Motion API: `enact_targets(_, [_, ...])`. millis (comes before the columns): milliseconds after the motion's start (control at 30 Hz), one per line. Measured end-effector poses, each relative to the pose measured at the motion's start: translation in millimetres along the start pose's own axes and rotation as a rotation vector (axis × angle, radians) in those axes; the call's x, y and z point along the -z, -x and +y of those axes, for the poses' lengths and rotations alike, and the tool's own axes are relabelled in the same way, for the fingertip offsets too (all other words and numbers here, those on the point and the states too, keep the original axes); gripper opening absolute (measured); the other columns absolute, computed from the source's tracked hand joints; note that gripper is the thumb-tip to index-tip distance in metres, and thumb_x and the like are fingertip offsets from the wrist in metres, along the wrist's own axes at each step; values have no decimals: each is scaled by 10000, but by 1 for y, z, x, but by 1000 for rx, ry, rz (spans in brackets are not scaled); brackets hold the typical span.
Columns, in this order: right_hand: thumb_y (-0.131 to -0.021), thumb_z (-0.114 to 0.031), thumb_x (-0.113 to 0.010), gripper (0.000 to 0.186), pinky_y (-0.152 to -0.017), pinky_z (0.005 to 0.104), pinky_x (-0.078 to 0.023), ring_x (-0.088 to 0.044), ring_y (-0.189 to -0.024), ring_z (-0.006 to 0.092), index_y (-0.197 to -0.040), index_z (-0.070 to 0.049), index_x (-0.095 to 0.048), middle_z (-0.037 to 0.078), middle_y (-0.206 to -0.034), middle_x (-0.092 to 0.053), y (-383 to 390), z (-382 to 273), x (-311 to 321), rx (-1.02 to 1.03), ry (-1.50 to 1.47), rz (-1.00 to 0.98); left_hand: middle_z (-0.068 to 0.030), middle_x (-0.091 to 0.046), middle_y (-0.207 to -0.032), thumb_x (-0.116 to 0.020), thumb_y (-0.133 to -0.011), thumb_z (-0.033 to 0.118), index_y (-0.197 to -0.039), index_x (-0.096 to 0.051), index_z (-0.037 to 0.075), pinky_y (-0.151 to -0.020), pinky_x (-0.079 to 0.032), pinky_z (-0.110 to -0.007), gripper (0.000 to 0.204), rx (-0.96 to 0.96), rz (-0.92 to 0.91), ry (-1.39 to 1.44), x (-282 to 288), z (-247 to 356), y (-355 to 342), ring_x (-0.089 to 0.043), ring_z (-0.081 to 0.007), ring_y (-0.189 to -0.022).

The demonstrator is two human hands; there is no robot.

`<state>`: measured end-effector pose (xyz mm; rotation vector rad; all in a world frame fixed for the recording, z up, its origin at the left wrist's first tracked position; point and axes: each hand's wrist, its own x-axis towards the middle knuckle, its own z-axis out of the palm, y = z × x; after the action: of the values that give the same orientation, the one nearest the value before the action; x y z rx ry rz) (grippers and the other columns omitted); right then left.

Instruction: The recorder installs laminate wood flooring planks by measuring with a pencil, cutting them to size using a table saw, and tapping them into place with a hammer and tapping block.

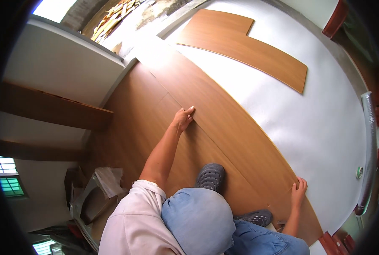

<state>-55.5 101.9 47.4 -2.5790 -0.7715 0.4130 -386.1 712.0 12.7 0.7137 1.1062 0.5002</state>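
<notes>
My left hand (pixel 184 118) grips a long wood-look floor plank (pixel 240 140) at its inner edge, along a seam near the middle of the view. My right hand (pixel 299 190) has its fingers curled on the same plank's outer edge at lower right, where it borders white underlay (pixel 333 140). Laid brown planks (pixel 130 127) stretch to the left of that seam. Loose planks (pixel 266 59) lie on the underlay at upper right. A grey perforated clog (pixel 209 176) on my foot rests on the laid floor between my hands, another beside my right arm.
A white wall (pixel 62 59) with wooden boards (pixel 53 102) rises at left. A bin-like object with plastic wrapping (pixel 108 180) sits at lower left. A silvery roll (pixel 365 153) and small tape roll (pixel 359 172) are at far right. Scrap wood (pixel 108 23) lies beyond the threshold.
</notes>
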Motion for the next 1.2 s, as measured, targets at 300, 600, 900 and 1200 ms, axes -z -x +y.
enact_targets(300, [-894, -27, -621, 353, -1058, 435, -428, -506, -1231, 338, -1246, -34, -605, 133, -1300, -548, 2, -9, 3, 9, -29, 49, -55, -651, -1097, -729, -948, 146, -1021, -479, 104, -832, -515, -304, 264, 38, 56, -4, -16, 12, 16, -641, -161, -983])
enact_targets(600, [-895, -60, -648, 315, -1034, 426, -451, -542, -1192, 340, -1210, -51, -660, 140, -1230, -593, -3, -3, -2, 8, 2, 92, 0, -645, -972, -752, -923, 137, -1047, -590, 106, -709, -496, -283, 206, 75, 62, 17, 16, 3, -9, -612, -137, -844])
enact_targets(900, [-840, -102, -743, 425, -1041, 412, -466, -548, -1204, 319, -1254, -67, -652, 101, -1269, -616, 34, -4, 9, 76, -19, 179, -61, -651, -1222, -655, -1001, 151, -1282, -594, -10, -1106, -451, -327, 330, 129, -27, 22, 42, 8, -50, -577, -201, -1201])
enact_targets(1200, [-858, -115, -710, 490, -1136, 437, -400, -457, -1364, 323, -1328, -24, -612, 127, -1471, -517, 109, -37, -2, 77, 22, 30, -54, -630, -1249, -623, -1020, 163, -1228, -614, -12, -1060, -476, -305, 271, 131, -48, 8, 48, 30, -43, -576, -179, -1181])
